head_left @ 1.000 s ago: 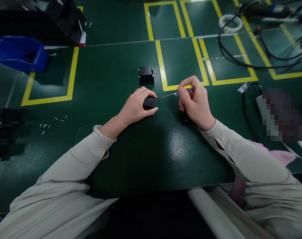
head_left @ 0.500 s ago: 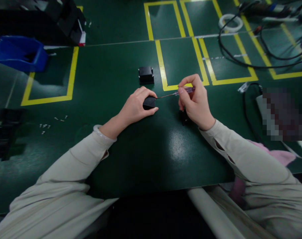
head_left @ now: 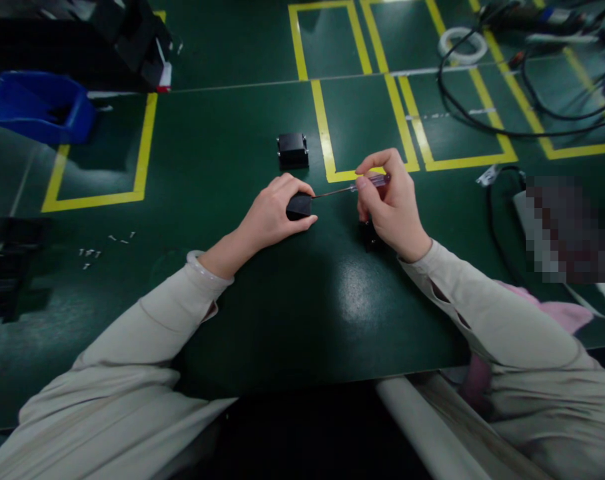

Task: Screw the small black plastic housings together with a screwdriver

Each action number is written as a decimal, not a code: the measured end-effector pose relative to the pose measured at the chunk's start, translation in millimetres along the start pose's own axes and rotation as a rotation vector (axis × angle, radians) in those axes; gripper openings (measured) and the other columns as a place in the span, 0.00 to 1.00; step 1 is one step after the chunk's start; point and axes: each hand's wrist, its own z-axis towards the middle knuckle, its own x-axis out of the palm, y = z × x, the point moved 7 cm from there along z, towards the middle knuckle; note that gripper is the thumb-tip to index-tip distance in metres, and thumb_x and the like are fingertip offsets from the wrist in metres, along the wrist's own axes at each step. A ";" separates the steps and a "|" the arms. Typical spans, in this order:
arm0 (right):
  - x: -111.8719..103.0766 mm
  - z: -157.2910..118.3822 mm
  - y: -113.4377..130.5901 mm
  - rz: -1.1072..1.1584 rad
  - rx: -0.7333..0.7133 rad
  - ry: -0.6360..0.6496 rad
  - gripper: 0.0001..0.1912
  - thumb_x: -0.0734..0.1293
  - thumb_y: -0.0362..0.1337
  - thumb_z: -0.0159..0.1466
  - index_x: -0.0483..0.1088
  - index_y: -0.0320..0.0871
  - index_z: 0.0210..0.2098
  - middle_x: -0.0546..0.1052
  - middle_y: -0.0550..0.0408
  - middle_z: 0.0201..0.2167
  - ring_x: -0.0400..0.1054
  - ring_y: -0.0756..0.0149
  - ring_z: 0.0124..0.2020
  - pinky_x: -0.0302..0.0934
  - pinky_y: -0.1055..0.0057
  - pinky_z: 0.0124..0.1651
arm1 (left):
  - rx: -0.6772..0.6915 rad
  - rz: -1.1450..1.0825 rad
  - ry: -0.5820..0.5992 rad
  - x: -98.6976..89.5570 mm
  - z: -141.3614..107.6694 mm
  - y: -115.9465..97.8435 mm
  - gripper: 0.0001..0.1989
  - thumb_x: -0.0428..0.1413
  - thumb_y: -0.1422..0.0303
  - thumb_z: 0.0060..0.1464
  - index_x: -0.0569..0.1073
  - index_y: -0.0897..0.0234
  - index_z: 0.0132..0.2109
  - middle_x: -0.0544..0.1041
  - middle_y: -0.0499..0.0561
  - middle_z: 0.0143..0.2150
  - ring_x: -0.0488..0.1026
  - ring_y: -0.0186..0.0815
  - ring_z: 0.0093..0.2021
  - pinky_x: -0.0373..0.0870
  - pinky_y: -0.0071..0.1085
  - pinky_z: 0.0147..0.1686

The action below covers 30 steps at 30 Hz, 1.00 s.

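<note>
My left hand [head_left: 277, 212] is wrapped round a small black block [head_left: 299, 207] on the green table [head_left: 242, 287]. Fingers of my right hand [head_left: 390, 203] pinch the purple handle of a screwdriver [head_left: 381, 181], whose thin shaft points left and meets the upper right corner of the block. A second black block [head_left: 292, 150] with metal screws at its sides stands just beyond my left hand. Under my right hand lies another small black part [head_left: 368, 235], partly hidden by the fingers.
Several small screws [head_left: 89, 253] lie at the left, near black parts [head_left: 2, 267]. A blue bin [head_left: 40, 107] stands at the back left. Cables [head_left: 447, 100], a white ring [head_left: 462, 47] and a pink cloth [head_left: 557, 312] are on the right.
</note>
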 end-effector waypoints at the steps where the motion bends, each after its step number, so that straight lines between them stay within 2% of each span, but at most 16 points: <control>1: -0.1 0.1 0.4 0.003 -0.003 -0.003 0.19 0.63 0.59 0.68 0.62 0.50 0.44 0.62 0.64 0.20 0.58 0.74 0.17 0.52 0.71 0.19 | 0.002 -0.002 -0.002 -0.1 0.0 0.1 0.15 0.60 0.62 0.56 0.73 0.64 0.49 0.75 0.54 0.48 0.72 0.43 0.51 0.69 0.40 0.53; 8: 0.8 -0.9 -0.8 -0.006 0.009 0.008 0.18 0.61 0.58 0.69 0.63 0.50 0.41 0.61 0.64 0.17 0.57 0.74 0.16 0.50 0.71 0.18 | 0.020 -0.002 -0.010 -0.4 -0.3 -0.6 0.15 0.60 0.63 0.57 0.73 0.64 0.49 0.75 0.54 0.48 0.72 0.43 0.50 0.69 0.40 0.52; 14: 0.6 0.0 0.6 0.007 -0.013 0.000 0.19 0.62 0.59 0.68 0.62 0.51 0.44 0.62 0.65 0.19 0.58 0.74 0.16 0.50 0.71 0.18 | 0.017 0.006 -0.005 -0.1 -0.1 0.4 0.15 0.60 0.62 0.57 0.73 0.64 0.49 0.75 0.55 0.48 0.72 0.43 0.50 0.69 0.39 0.52; 21: 0.9 -0.7 2.0 0.005 -0.008 -0.007 0.18 0.61 0.56 0.70 0.62 0.48 0.39 0.60 0.66 0.16 0.55 0.77 0.14 0.48 0.73 0.17 | 0.033 0.014 -0.021 -0.2 -0.4 -0.4 0.16 0.60 0.63 0.56 0.73 0.66 0.49 0.75 0.54 0.47 0.72 0.43 0.50 0.69 0.38 0.52; 26: 0.2 -0.1 1.9 0.039 -0.018 -0.015 0.17 0.63 0.56 0.69 0.61 0.50 0.43 0.62 0.65 0.19 0.58 0.76 0.16 0.51 0.73 0.18 | 0.023 0.010 -0.016 0.2 -0.3 0.3 0.16 0.60 0.63 0.56 0.73 0.65 0.49 0.75 0.54 0.48 0.72 0.43 0.50 0.69 0.39 0.52; 30: -0.1 0.1 2.8 0.035 -0.022 -0.021 0.16 0.64 0.55 0.69 0.62 0.49 0.40 0.63 0.65 0.19 0.58 0.76 0.16 0.51 0.72 0.18 | 0.024 0.018 -0.014 0.0 -0.4 0.2 0.15 0.60 0.63 0.57 0.73 0.65 0.49 0.75 0.54 0.47 0.72 0.43 0.50 0.69 0.39 0.52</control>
